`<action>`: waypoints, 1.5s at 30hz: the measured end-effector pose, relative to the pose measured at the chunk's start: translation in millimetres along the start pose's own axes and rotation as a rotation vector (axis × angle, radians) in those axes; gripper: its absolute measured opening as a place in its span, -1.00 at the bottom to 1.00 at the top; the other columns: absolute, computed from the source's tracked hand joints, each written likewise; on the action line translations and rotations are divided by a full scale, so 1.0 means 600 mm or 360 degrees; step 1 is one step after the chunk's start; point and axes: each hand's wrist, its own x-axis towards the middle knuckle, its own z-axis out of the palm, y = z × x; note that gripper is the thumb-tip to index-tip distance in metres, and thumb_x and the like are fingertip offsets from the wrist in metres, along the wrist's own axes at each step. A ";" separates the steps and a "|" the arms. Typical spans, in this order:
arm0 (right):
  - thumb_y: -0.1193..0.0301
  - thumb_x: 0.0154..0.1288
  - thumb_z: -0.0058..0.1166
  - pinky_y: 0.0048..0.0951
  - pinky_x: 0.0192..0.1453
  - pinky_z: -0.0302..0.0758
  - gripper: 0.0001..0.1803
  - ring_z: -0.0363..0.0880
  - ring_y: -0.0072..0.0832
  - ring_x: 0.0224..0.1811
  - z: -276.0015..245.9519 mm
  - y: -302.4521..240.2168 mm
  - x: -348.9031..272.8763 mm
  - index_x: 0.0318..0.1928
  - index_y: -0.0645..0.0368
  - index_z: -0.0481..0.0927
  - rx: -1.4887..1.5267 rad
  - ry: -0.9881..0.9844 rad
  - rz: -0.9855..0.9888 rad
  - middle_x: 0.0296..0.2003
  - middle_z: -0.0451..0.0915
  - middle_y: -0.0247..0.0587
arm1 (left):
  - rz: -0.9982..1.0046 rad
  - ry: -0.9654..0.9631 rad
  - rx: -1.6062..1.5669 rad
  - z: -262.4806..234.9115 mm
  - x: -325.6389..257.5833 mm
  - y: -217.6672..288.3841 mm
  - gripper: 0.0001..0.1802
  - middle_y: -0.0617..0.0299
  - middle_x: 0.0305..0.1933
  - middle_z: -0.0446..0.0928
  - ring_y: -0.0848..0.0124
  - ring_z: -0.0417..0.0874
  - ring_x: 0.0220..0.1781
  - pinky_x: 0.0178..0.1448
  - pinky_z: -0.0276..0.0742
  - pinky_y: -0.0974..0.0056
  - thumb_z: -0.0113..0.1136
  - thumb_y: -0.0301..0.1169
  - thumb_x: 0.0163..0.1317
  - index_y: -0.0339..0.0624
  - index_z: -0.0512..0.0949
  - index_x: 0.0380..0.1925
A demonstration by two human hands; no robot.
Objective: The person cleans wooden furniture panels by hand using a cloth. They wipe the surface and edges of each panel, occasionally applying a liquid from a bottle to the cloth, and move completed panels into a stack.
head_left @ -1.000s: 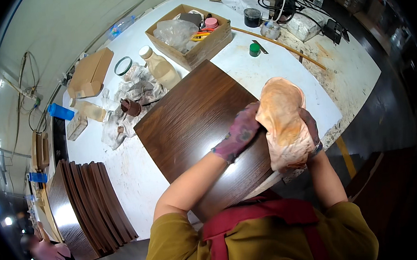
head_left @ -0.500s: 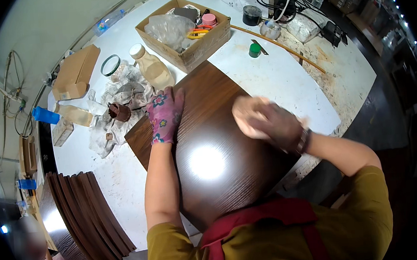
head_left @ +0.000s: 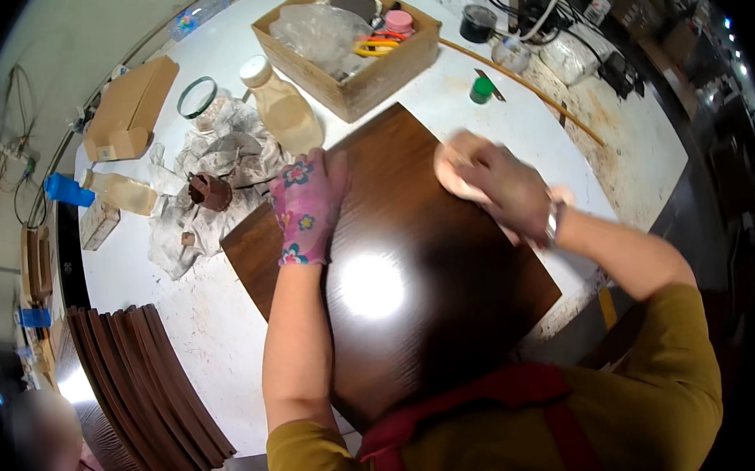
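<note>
Fingers of right hand clamped on pale cloth over far-right edge of brown board; left hand lies across far-left edge, likely steadying board, finger grip unclear from my end

That pink glove on the left hand has blue and yellow flowers; a shiny band rings the right wrist. Low in frame, a dark red apron over a mustard short-sleeved shirt.

Dark brown, wood-grained panel
</note>
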 end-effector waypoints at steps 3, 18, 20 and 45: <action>0.31 0.37 -0.10 -0.23 0.05 0.50 -0.75 0.49 -0.17 0.06 0.049 0.024 0.120 0.01 -0.04 0.50 0.0076 0.0190 0.0081 0.04 0.47 -0.10 | 0.0050 0.0076 0.0028 0.006 0.008 -0.001 -0.47 -0.05 -0.17 0.63 0.06 0.63 -0.06 0.06 0.44 0.04 -0.08 0.05 0.36 -0.20 0.57 -0.12; 0.33 0.34 -0.05 -0.30 -0.15 0.58 -0.69 0.63 -0.22 -0.16 -0.045 -0.022 -0.054 0.07 0.00 0.48 -0.0094 -0.0224 0.0088 0.00 0.53 -0.11 | 0.0075 0.0185 -0.0005 0.020 0.006 -0.002 -0.50 -0.04 -0.18 0.64 0.02 0.64 -0.10 0.06 0.46 0.03 -0.08 0.02 0.38 -0.21 0.59 -0.15; 0.33 0.35 -0.11 -0.24 -0.12 0.56 -0.73 0.63 -0.21 -0.17 0.042 0.021 0.081 -0.01 0.10 0.51 0.0031 0.0263 0.0139 -0.06 0.56 -0.04 | 0.0137 0.0229 -0.0006 0.017 0.009 -0.001 -0.53 -0.04 -0.18 0.64 0.02 0.64 -0.11 0.04 0.47 0.03 -0.10 -0.02 0.39 -0.20 0.59 -0.19; 0.44 0.31 -0.05 -0.33 0.09 0.49 -0.77 0.53 -0.24 0.01 -0.025 -0.036 -0.087 -0.09 -0.03 0.62 0.0096 -0.0070 0.0182 0.02 0.51 -0.05 | 0.0528 0.0292 -0.0061 0.024 -0.010 -0.077 -0.53 -0.09 0.11 0.52 -0.03 0.51 0.15 0.21 0.39 -0.02 -0.15 -0.09 0.42 -0.11 0.44 0.16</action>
